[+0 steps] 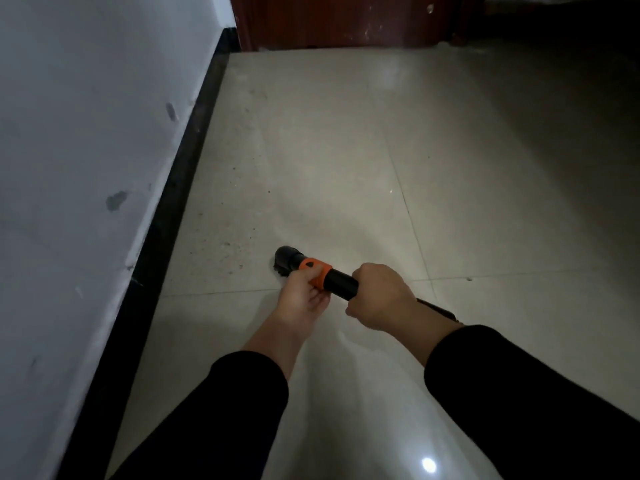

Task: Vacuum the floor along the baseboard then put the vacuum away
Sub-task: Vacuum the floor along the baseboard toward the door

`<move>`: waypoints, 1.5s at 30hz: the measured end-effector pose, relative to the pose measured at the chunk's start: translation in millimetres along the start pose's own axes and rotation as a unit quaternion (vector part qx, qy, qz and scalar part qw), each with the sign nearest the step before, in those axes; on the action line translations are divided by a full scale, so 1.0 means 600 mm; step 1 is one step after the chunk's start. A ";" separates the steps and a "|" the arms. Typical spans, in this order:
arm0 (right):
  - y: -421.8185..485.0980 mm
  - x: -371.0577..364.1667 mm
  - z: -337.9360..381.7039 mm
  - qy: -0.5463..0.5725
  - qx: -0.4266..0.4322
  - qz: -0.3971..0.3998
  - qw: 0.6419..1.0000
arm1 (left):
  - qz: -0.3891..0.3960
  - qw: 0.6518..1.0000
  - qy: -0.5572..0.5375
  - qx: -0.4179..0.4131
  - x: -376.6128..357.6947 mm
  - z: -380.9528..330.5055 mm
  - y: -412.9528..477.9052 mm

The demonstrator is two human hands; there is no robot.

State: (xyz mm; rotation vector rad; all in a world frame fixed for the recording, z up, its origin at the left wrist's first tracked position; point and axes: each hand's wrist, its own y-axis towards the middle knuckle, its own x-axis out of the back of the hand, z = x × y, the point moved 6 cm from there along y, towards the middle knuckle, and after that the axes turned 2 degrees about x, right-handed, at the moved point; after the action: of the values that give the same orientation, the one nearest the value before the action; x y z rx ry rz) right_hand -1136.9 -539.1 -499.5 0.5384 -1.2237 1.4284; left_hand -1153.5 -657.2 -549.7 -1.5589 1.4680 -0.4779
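Sleeves [242,393], dark, enter at the bottom edge; both forearms reach forward over the floor [346,375]. Right hand [377,296] is wrapped fully round the black tube of the vacuum [341,285]; left hand [304,296], just ahead of it, has thumb and fingers curled on the orange collar [317,271]; neither hand is free. Vacuum is held low over the tile, near the baseboard [180,188] but apart from it; nozzle [285,259] appears to meet the floor, though contact cannot be confirmed.

Step in hand is judged to be the pass along the baseboard, with most of the strip not yet done. Recommended: bring the nozzle close against the foot of the baseboard; keep it flat on the tile; advance slowly in overlapping strokes; drive with the right hand, steer with the left at the collar.

Long axis runs from lower right, behind the right wrist, to upper left; working end points forward and left, obliquely toward the baseboard, tilted down.

Grit [235,233] lies just beyond the nozzle in a band beside the baseboard; wall [86,133] above is scuffed; a dark red door [346,19] closes the far end.
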 end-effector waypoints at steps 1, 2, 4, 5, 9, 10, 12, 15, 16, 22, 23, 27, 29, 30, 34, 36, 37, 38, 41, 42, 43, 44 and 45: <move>0.003 0.007 -0.007 -0.002 0.001 0.001 1.000 | -0.004 1.000 -0.001 0.003 -0.009 0.001 0.001; 0.005 0.014 -0.015 -0.002 0.000 0.001 1.000 | -0.007 1.000 0.000 0.007 -0.019 0.002 0.001; 0.009 0.025 -0.034 -0.001 -0.007 -0.004 1.000 | -0.011 1.000 0.005 0.009 -0.042 0.003 0.005; 0.012 0.029 -0.042 0.001 -0.012 -0.007 1.000 | -0.010 1.000 0.009 0.010 -0.053 0.004 0.008; 0.026 0.033 -0.059 0.016 -0.035 -0.010 0.999 | -0.009 1.000 0.022 0.015 -0.073 0.002 0.028; 0.030 0.031 -0.058 0.022 -0.038 -0.012 0.999 | -0.008 1.000 0.026 0.014 -0.071 -0.001 0.033; 0.039 0.024 -0.050 0.027 -0.036 -0.016 0.999 | -0.007 0.999 0.037 0.008 -0.061 -0.010 0.045; 0.049 0.014 -0.041 0.026 -0.035 -0.026 0.999 | -0.010 0.999 0.046 0.002 -0.052 -0.018 0.064; 0.052 0.012 -0.040 0.023 -0.036 -0.030 0.999 | -0.011 0.999 0.044 0.001 -0.052 -0.019 0.069; 0.070 0.005 -0.049 0.035 -0.048 -0.052 0.997 | -0.005 0.998 0.055 -0.010 -0.059 -0.027 0.098; 0.072 0.004 -0.048 0.042 -0.051 -0.056 0.996 | -0.006 0.998 0.059 -0.011 -0.058 -0.030 0.103; 0.076 -0.005 -0.029 0.053 -0.053 -0.067 0.995 | -0.001 0.998 0.057 -0.008 -0.046 -0.040 0.112; 0.077 -0.009 -0.017 0.048 -0.048 -0.071 0.995 | 0.003 0.998 0.056 -0.006 -0.037 -0.045 0.115; 0.079 -0.010 -0.011 0.046 -0.045 -0.075 0.995 | 0.003 0.999 0.054 -0.006 -0.034 -0.049 0.116; 0.095 -0.011 0.009 0.044 -0.036 -0.093 0.994 | -0.001 0.999 0.039 -0.009 -0.028 -0.070 0.128; 0.104 -0.012 0.015 0.041 -0.033 -0.100 0.994 | -0.001 0.999 0.039 -0.010 -0.029 -0.079 0.135; 0.108 -0.012 0.017 0.039 -0.033 -0.103 0.993 | 0.001 0.999 0.039 -0.009 -0.030 -0.083 0.139; 0.112 -0.012 0.018 0.039 -0.035 -0.104 0.993 | 0.004 0.999 0.040 -0.009 -0.031 -0.086 0.143; 0.122 -0.011 0.015 0.049 -0.044 -0.107 0.992 | 0.013 0.999 0.046 -0.007 -0.037 -0.092 0.154; 0.124 -0.010 0.012 0.054 -0.048 -0.109 0.991 | 0.015 0.999 0.047 -0.007 -0.040 -0.093 0.157; 0.127 -0.008 0.009 0.057 -0.051 -0.109 0.991 | 0.015 0.999 0.046 -0.008 -0.043 -0.094 0.159; 0.129 -0.006 0.007 0.058 -0.054 -0.108 0.991 | 0.015 0.999 0.046 -0.008 -0.045 -0.096 0.161; 0.130 -0.004 0.005 0.059 -0.056 -0.106 0.991 | 0.014 0.999 0.048 -0.010 -0.047 -0.096 0.161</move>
State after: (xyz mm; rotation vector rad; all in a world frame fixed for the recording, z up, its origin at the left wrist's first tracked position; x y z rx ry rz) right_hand -1208.6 -530.2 -530.0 0.4848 -1.1104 1.1894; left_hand -1260.9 -638.9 -590.0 -1.5466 1.5693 -0.5286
